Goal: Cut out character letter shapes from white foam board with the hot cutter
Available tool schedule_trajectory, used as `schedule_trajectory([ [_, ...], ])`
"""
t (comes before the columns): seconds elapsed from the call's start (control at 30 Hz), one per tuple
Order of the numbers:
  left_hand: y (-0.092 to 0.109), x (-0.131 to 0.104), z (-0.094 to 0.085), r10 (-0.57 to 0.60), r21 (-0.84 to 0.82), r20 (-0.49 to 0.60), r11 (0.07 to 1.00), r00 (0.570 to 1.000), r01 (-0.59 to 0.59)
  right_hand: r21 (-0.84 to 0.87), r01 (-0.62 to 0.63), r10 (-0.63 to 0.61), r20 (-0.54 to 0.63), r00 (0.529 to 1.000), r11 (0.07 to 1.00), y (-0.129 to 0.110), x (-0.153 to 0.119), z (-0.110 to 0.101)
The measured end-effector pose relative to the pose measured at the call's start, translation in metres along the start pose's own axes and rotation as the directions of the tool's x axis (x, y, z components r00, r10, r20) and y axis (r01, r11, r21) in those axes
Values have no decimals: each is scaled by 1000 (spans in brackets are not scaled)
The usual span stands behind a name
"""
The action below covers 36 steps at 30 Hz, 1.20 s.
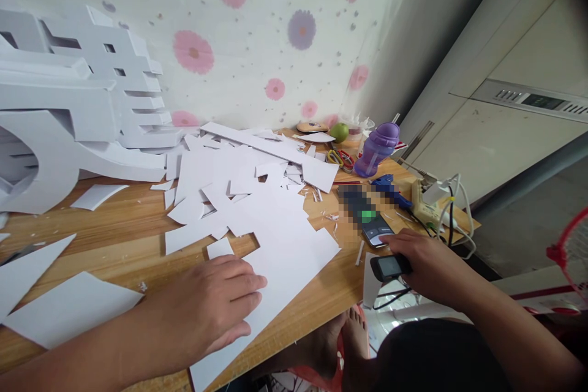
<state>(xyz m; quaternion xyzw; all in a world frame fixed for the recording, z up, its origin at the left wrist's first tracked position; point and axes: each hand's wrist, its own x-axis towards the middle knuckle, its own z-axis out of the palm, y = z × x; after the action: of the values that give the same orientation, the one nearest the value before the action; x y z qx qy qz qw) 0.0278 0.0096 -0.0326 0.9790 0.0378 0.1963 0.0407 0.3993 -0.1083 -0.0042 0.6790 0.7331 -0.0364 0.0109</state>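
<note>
My left hand (223,300) lies on a large white foam-board sheet (285,282) with cut edges, fingers stretched out and holding nothing. My right hand (420,257) is closed around a small black device with a grey screen (390,267), at the table's right front edge. One finger of that hand reaches to the lower end of a phone (379,234), whose lit screen is partly blurred out. A black cable hangs below the device. Several cut white pieces (215,165) lie in a pile beyond my left hand.
A white built model (96,104) stands at the back left. Scissors (339,159), a purple bottle (377,150), a green fruit (339,131), a blue glue gun (390,190) and a power strip (425,205) with cables are at the right. Loose white pieces (76,309) lie at the left front.
</note>
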Motion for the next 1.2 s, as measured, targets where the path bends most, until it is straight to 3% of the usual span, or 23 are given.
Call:
schedule_trajectory([
  [1.2,-1,-1,0,11,-2,7,1000,1000,-11,-26,12,-12,21,1000,1000,3,0,2],
])
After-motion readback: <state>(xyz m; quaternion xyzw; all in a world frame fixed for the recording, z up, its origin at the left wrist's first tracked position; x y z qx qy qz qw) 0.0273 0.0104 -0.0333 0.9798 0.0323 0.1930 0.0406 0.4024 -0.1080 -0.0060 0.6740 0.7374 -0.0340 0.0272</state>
